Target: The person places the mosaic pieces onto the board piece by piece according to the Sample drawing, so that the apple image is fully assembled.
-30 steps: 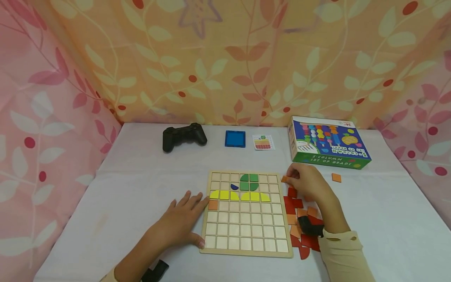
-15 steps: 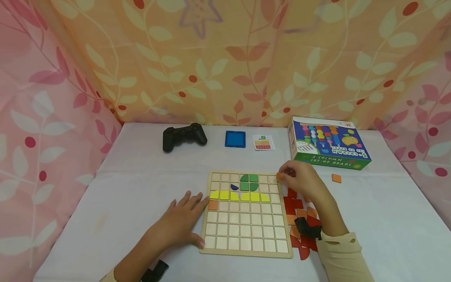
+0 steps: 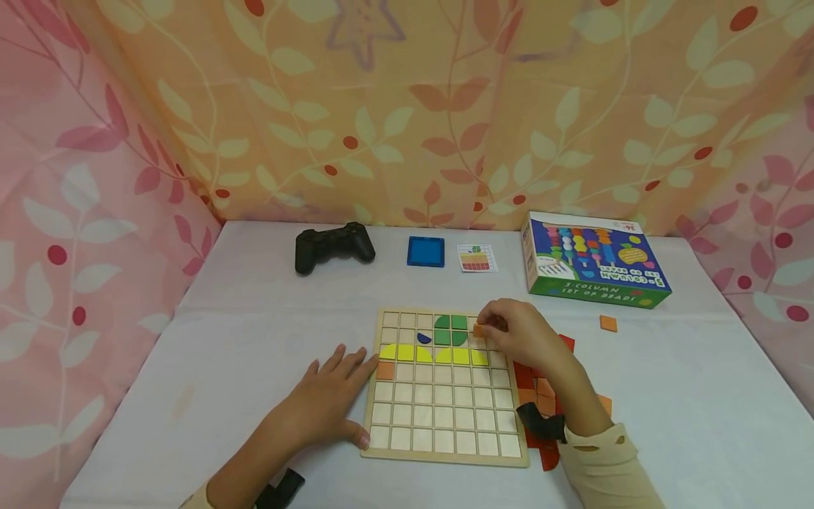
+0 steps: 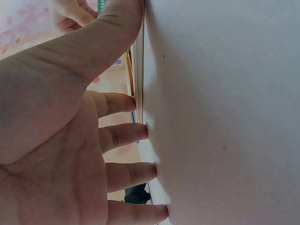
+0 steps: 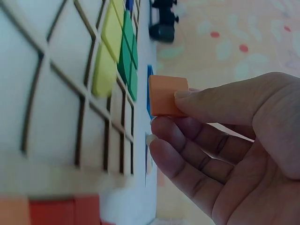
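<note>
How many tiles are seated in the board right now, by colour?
Green tiles: 4
Yellow tiles: 6
Blue tile: 1
Seated orange tile: 1
Total in the board: 12
The right hand pinches a held orange tile, which is not counted.

White-covered desk (image 3: 242, 353). Wooden grid board (image 3: 445, 403) lies near its front edge. Behind the board: black game controller (image 3: 332, 247), blue square tray (image 3: 425, 251), pattern card (image 3: 475, 257), bead-set box (image 3: 591, 259). Right of the board: loose red and orange tiles (image 3: 540, 396), one orange tile (image 3: 608, 323) apart.
</note>
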